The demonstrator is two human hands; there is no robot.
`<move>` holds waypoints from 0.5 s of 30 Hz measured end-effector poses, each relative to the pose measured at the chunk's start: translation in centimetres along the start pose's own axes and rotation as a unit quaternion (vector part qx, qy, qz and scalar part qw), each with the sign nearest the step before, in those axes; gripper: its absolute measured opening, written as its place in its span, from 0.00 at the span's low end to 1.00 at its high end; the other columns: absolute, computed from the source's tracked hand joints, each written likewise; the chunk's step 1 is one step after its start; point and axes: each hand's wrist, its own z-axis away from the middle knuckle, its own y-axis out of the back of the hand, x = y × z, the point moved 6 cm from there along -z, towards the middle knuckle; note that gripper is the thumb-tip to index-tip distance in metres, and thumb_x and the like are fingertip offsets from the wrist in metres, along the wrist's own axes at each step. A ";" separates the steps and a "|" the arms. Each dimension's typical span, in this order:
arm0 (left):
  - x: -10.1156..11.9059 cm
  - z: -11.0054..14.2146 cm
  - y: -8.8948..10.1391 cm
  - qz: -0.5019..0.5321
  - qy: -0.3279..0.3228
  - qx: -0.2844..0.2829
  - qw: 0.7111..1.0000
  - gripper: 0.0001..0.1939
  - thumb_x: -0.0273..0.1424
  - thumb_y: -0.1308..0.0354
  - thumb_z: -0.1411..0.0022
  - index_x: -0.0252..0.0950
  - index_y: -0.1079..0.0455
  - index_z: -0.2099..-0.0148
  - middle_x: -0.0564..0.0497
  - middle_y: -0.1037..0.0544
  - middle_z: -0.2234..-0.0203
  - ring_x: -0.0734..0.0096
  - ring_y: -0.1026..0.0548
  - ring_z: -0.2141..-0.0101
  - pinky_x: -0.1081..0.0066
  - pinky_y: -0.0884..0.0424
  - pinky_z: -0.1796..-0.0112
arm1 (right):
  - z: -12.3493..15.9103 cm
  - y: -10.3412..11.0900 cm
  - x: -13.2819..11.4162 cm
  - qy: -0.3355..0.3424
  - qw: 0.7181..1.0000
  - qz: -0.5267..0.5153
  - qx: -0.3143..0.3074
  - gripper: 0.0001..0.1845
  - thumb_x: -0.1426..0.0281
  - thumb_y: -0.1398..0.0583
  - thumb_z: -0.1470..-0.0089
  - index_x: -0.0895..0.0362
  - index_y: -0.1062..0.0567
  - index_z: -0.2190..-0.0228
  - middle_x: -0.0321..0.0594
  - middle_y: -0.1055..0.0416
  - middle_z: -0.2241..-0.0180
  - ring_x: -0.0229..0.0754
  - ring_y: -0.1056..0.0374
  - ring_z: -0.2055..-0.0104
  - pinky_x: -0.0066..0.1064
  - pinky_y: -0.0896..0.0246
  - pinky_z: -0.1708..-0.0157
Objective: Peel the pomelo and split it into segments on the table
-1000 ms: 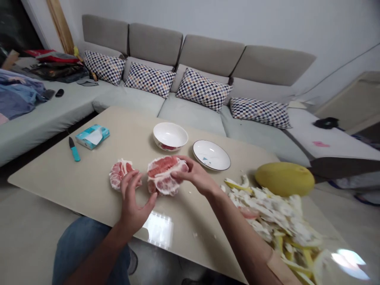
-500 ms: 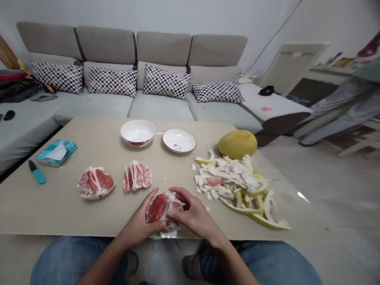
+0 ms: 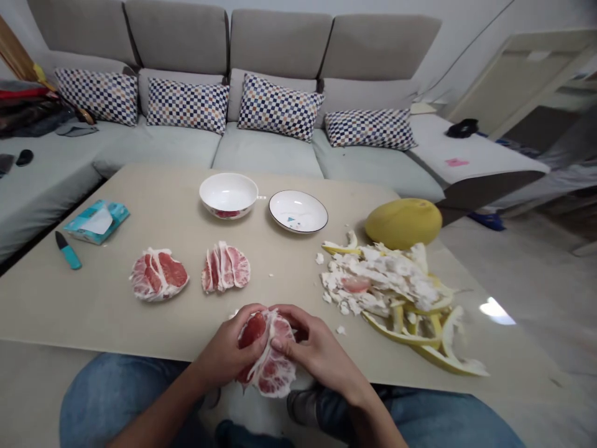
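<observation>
A chunk of peeled red pomelo is held between both hands at the table's near edge. My left hand grips its left side, thumb pressed on the red flesh. My right hand is closed round the right side, thumb on the pale membrane near the seam between segments. Beyond them on the table lie a row of pomelo segments and, farther left, another peeled pomelo piece. To the right is a heap of white pith with yellow rind strips.
A white bowl and a dark-rimmed plate stand at the table's back. A whole yellow pomelo sits behind the peel heap. At left lie a tissue pack and a teal-handled knife. A sofa borders the far side.
The held pomelo chunk has turned, showing more of its right segment, and come closer to me past the table edge. The view has tilted down; a person's legs at right have left it.
</observation>
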 end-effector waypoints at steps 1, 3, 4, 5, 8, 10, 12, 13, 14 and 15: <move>0.0 0.1 -0.1 -0.020 0.005 0.005 1.000 0.22 0.37 0.44 0.34 0.40 0.38 0.40 0.49 0.22 0.53 0.65 0.23 0.55 0.68 0.30 0.52 | 0.0 -0.1 0.1 0.000 1.000 0.000 -0.004 0.20 0.60 0.35 0.44 0.54 0.27 0.52 0.40 0.22 0.58 0.45 0.27 0.56 0.34 0.33 0.55; 0.0 0.2 -0.3 -0.047 0.010 0.016 0.999 0.20 0.36 0.47 0.33 0.39 0.39 0.40 0.49 0.22 0.55 0.65 0.23 0.58 0.68 0.30 0.55 | 0.1 -0.5 0.3 -0.009 1.000 -0.002 -0.005 0.21 0.59 0.36 0.43 0.55 0.27 0.51 0.41 0.22 0.58 0.45 0.27 0.55 0.34 0.33 0.56; -0.1 0.2 -0.4 -0.053 0.010 0.025 0.998 0.20 0.36 0.48 0.33 0.39 0.39 0.41 0.49 0.22 0.55 0.65 0.23 0.58 0.68 0.30 0.55 | 0.2 -0.6 0.5 -0.018 1.000 0.001 0.003 0.22 0.58 0.37 0.43 0.55 0.28 0.50 0.41 0.23 0.57 0.46 0.27 0.55 0.34 0.33 0.57; -0.2 0.3 -0.4 -0.057 0.009 0.034 0.998 0.21 0.36 0.48 0.33 0.39 0.39 0.40 0.47 0.22 0.54 0.64 0.23 0.57 0.67 0.30 0.55 | 0.2 -0.7 0.7 -0.028 0.999 0.008 0.019 0.25 0.57 0.37 0.44 0.55 0.30 0.49 0.42 0.23 0.55 0.46 0.28 0.54 0.34 0.33 0.56; -0.7 0.2 -0.5 -0.075 0.009 0.063 0.995 0.25 0.38 0.45 0.36 0.36 0.41 0.39 0.43 0.24 0.49 0.59 0.25 0.52 0.62 0.32 0.50 | 0.2 -1.2 1.1 -0.041 0.995 0.053 0.073 0.30 0.57 0.35 0.47 0.55 0.32 0.46 0.43 0.25 0.52 0.46 0.29 0.53 0.36 0.35 0.53; -0.9 0.2 -0.4 -0.089 0.014 0.074 0.993 0.25 0.38 0.46 0.35 0.35 0.41 0.39 0.41 0.25 0.49 0.57 0.26 0.50 0.60 0.33 0.48 | 0.1 -1.8 1.2 -0.027 0.992 0.084 0.089 0.22 0.58 0.37 0.44 0.56 0.29 0.51 0.41 0.24 0.57 0.45 0.28 0.57 0.34 0.36 0.55; -0.9 0.2 -0.4 -0.093 0.013 0.069 0.993 0.22 0.38 0.48 0.34 0.36 0.39 0.40 0.42 0.24 0.50 0.58 0.26 0.51 0.61 0.33 0.49 | 0.1 -2.2 1.2 -0.004 0.989 0.112 0.100 0.14 0.61 0.41 0.41 0.56 0.27 0.57 0.39 0.23 0.63 0.43 0.29 0.63 0.32 0.36 0.60; -0.7 0.2 -0.5 -0.092 0.010 0.065 0.994 0.22 0.37 0.49 0.33 0.36 0.39 0.40 0.43 0.24 0.50 0.58 0.26 0.51 0.62 0.33 0.49 | 0.1 -2.3 1.1 0.007 0.987 0.124 0.105 0.11 0.63 0.41 0.41 0.56 0.27 0.59 0.38 0.24 0.64 0.42 0.30 0.64 0.31 0.37 0.61; -0.6 0.2 -0.5 -0.091 0.007 0.060 0.994 0.21 0.37 0.49 0.33 0.36 0.38 0.40 0.43 0.24 0.51 0.59 0.25 0.52 0.63 0.33 0.50 | 0.2 -2.3 1.1 0.016 0.985 0.135 0.111 0.10 0.65 0.41 0.42 0.56 0.27 0.60 0.38 0.24 0.65 0.42 0.30 0.65 0.30 0.38 0.62; -0.5 0.2 -0.5 -0.089 0.004 0.055 0.994 0.21 0.36 0.48 0.34 0.36 0.38 0.41 0.44 0.23 0.52 0.60 0.25 0.54 0.64 0.32 0.51 | 0.2 -2.3 1.0 0.023 0.983 0.143 0.116 0.10 0.66 0.41 0.43 0.56 0.27 0.60 0.38 0.24 0.65 0.42 0.30 0.65 0.30 0.38 0.63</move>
